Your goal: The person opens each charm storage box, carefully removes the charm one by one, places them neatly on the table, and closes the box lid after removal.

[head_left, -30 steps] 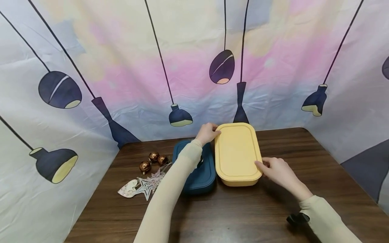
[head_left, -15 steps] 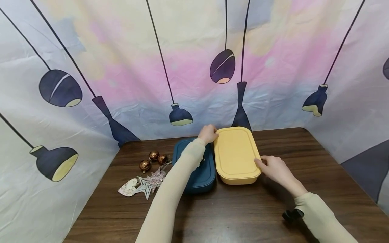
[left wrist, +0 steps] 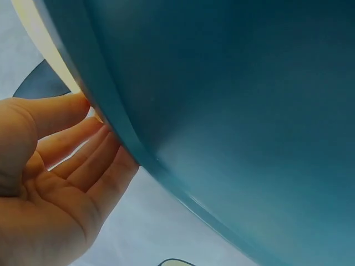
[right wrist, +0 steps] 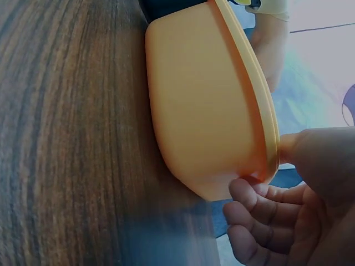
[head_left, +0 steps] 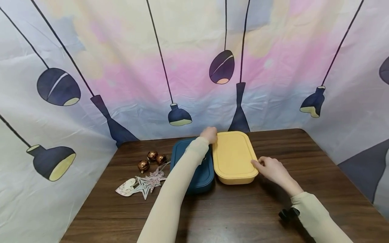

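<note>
A yellow lidded lunch box (head_left: 234, 153) rests at the back of the table, to the right of a similar dark blue lunch box (head_left: 199, 175). My left hand (head_left: 209, 134) holds the yellow box at its back left corner. In the left wrist view the blue box's wall (left wrist: 233, 122) fills most of the picture and hides part of the left fingertips. With thumb on the lid and fingers below the rim, my right hand (head_left: 275, 170) pinches the yellow box's right side. The right wrist view shows the yellow box's side wall (right wrist: 205, 100) down by the tabletop.
Left of the blue box lie several shiny brown baubles (head_left: 152, 155), star ornaments (head_left: 155, 179) and a heart-shaped ornament (head_left: 126, 188). The brown wooden table (head_left: 228, 216) runs back to a printed cloth backdrop (head_left: 194, 67). My left forearm (head_left: 173, 195) crosses over the blue box.
Both hands have lowered the yellow box, whose far end was higher, and brought it slightly left beside the blue box. The ornaments have stayed in place.
</note>
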Motion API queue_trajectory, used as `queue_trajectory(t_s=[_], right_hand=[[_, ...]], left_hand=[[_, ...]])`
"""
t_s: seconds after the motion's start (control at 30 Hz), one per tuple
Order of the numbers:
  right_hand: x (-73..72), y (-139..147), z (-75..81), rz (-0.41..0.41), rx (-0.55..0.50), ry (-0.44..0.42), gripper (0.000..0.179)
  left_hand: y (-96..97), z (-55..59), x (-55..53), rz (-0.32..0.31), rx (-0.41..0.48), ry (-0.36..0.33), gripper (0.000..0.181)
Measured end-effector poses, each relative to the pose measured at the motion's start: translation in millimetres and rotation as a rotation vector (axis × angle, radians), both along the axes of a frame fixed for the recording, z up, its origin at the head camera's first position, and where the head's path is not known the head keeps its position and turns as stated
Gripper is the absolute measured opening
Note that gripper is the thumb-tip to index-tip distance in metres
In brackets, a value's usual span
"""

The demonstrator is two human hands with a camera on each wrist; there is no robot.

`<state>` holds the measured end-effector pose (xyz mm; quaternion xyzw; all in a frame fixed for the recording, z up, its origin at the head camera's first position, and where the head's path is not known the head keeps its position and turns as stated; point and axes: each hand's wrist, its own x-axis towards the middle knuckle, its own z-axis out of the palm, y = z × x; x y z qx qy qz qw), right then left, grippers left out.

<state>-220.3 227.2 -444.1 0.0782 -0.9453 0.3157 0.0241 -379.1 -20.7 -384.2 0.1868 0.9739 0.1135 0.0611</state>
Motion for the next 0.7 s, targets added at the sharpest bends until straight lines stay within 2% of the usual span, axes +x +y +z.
queue_trajectory(t_s=[0.47, 0.7], right_hand=[[1.8, 8.3, 11.2, 0.057, -0.006, -0.163, 0.051], [3.3, 9.8, 10.8, 0.077, -0.015, -0.183, 0.052]], left_hand=[[-2.5, 4.2, 2.2, -0.080, -0.009, -0.043, 0.021], [-6.5, 4.0, 10.5, -0.104, -0.040, -0.063, 0.027]])
